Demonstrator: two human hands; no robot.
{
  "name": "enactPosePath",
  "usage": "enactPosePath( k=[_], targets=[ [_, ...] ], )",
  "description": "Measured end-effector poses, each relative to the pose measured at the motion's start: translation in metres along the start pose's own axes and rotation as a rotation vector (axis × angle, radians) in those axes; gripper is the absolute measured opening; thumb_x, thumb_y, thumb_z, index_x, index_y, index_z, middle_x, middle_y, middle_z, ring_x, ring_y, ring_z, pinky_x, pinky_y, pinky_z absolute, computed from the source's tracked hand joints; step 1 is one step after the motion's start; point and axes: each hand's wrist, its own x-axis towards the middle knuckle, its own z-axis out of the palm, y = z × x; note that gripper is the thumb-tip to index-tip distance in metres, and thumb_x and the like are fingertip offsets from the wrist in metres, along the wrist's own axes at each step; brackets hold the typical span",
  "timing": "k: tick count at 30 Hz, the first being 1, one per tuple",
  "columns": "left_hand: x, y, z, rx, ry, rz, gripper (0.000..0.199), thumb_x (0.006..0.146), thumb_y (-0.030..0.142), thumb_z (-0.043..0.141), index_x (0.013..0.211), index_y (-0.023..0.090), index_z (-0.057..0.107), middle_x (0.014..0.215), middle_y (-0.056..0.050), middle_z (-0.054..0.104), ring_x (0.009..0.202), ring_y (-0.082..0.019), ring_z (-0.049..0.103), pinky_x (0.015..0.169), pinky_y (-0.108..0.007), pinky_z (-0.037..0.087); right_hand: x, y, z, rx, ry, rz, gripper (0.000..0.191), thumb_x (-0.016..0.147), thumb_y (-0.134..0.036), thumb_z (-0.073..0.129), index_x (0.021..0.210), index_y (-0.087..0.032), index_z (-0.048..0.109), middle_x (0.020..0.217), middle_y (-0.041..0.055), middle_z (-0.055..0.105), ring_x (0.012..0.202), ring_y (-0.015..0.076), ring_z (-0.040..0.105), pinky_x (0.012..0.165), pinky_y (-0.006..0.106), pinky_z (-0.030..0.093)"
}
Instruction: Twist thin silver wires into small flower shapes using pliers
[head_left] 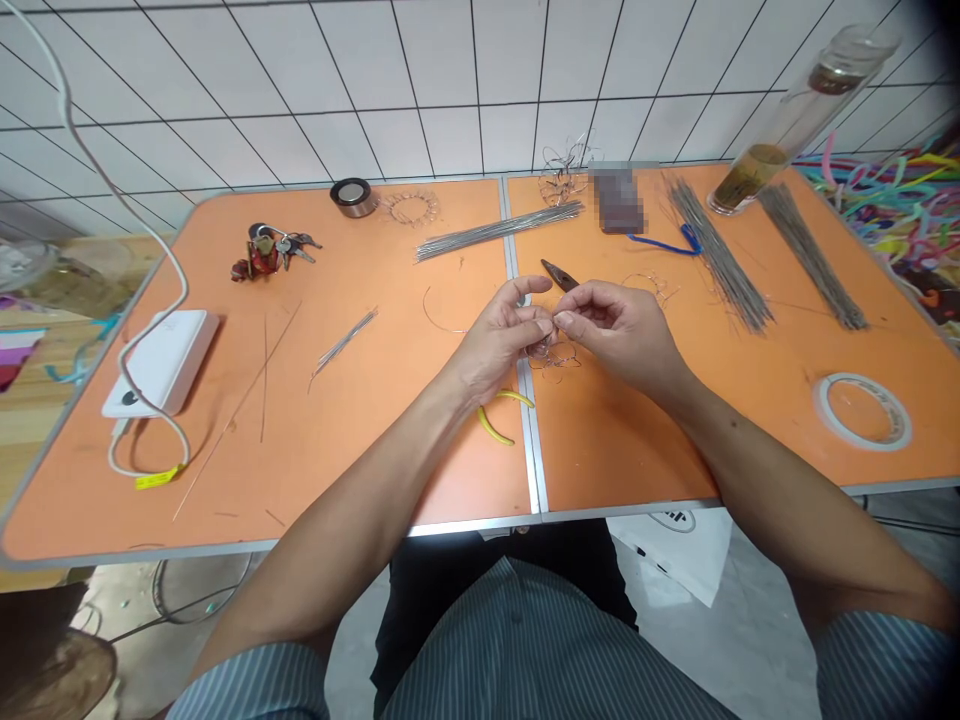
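Over the middle of the orange table, my left hand (504, 332) and my right hand (621, 325) meet at the fingertips. Both pinch a thin bent wire piece (551, 352), whose loops hang below the fingers. Part of the wire is hidden by the fingers. Just behind the hands lie the dark jaws of pliers (559, 275); yellow curved handles (501, 415) show below my left wrist and seem to belong to them. A thin curved wire (442, 322) reaches out on the left of my left hand. Another loose wire loop (656, 288) rests behind my right hand.
Wire bundles lie at the back (499, 230) and right (720, 255). A tilted-looking glass bottle (765, 165) stands back right, a tape roll (862, 412) front right. Keys (281, 248), dark tape (352, 198) and a white power bank (161, 362) with its cable are on the left.
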Motion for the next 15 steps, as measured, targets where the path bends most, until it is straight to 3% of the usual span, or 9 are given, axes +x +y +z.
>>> enactPosePath(
  k=[4, 8, 11, 15],
  targets=[
    [-0.001, -0.001, 0.001, -0.046, 0.08, -0.074, 0.054, 0.075, 0.029, 0.095, 0.12, 0.024, 0.066, 0.079, 0.003, 0.072, 0.071, -0.015, 0.069, 0.068, -0.028, 0.052, 0.0, 0.003, 0.0, -0.057, 0.042, -0.023, 0.022, 0.09, -0.045, 0.085, 0.087, -0.025, 0.076, 0.086, 0.0034, 0.077, 0.077, 0.0213, 0.071, 0.071, 0.036, 0.06],
    [-0.002, -0.002, 0.001, -0.047, 0.049, -0.188, 0.036, 0.077, 0.037, 0.096, 0.097, 0.018, 0.072, 0.081, -0.003, 0.075, 0.07, -0.015, 0.071, 0.069, -0.029, 0.057, 0.001, 0.006, -0.001, -0.13, 0.089, -0.061, 0.021, 0.091, -0.045, 0.083, 0.088, -0.025, 0.077, 0.087, 0.0036, 0.076, 0.077, 0.021, 0.068, 0.071, 0.036, 0.059],
    [-0.002, -0.001, 0.001, -0.056, 0.049, -0.203, 0.032, 0.079, 0.037, 0.095, 0.084, 0.018, 0.071, 0.076, -0.004, 0.073, 0.066, -0.014, 0.069, 0.064, -0.027, 0.056, 0.001, 0.009, -0.002, -0.167, 0.094, -0.088, 0.018, 0.093, -0.043, 0.082, 0.09, -0.025, 0.077, 0.088, 0.0035, 0.075, 0.079, 0.021, 0.067, 0.073, 0.037, 0.058],
    [-0.002, 0.0, 0.002, -0.061, 0.081, -0.206, 0.028, 0.081, 0.034, 0.094, 0.081, 0.017, 0.071, 0.072, -0.004, 0.072, 0.062, -0.012, 0.067, 0.059, -0.024, 0.053, 0.001, 0.012, -0.005, -0.252, 0.066, -0.161, 0.011, 0.096, -0.036, 0.078, 0.091, -0.026, 0.077, 0.089, 0.0035, 0.074, 0.078, 0.0206, 0.065, 0.072, 0.036, 0.055]
  ],
)
